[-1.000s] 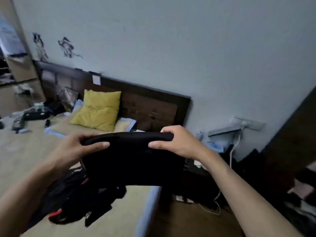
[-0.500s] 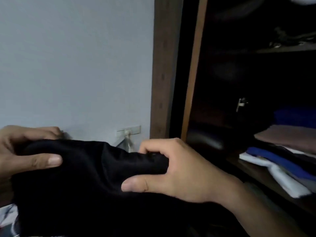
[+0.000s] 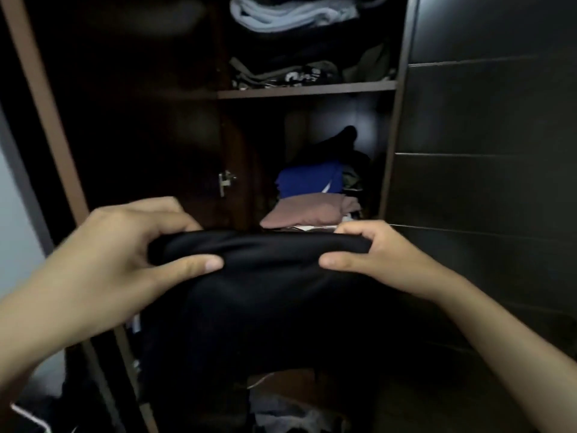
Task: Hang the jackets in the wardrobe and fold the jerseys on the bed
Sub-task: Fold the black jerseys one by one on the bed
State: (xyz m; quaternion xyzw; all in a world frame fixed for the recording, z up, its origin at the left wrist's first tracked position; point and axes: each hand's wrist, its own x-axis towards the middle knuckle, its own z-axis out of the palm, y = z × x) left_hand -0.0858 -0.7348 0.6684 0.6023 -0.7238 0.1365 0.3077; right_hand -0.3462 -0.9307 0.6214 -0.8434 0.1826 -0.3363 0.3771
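Observation:
I hold a folded black garment (image 3: 265, 295) in front of the open wardrobe (image 3: 309, 89). My left hand (image 3: 125, 264) grips its left end, thumb on top. At the right end my right hand (image 3: 377, 257) pinches the folded edge. The cloth hangs down below both hands and hides the lower shelves. Behind it, on the middle shelf, lies a stack of folded clothes: a blue one (image 3: 309, 181) on a dusty pink one (image 3: 306, 214). I cannot tell whether the black garment is a jacket or a jersey.
The upper shelf holds grey-white folded fabric (image 3: 290, 14) and dark printed clothes (image 3: 290, 75). An open wardrobe door (image 3: 125, 120) with a metal latch (image 3: 225, 181) stands at the left. A dark panelled door (image 3: 487, 182) closes the right side. Loose clothes (image 3: 281, 410) lie at the bottom.
The view has swung from the bed, past the wall, to face the wardrobe shelves. Both hands have kept hold of the black garment throughout.

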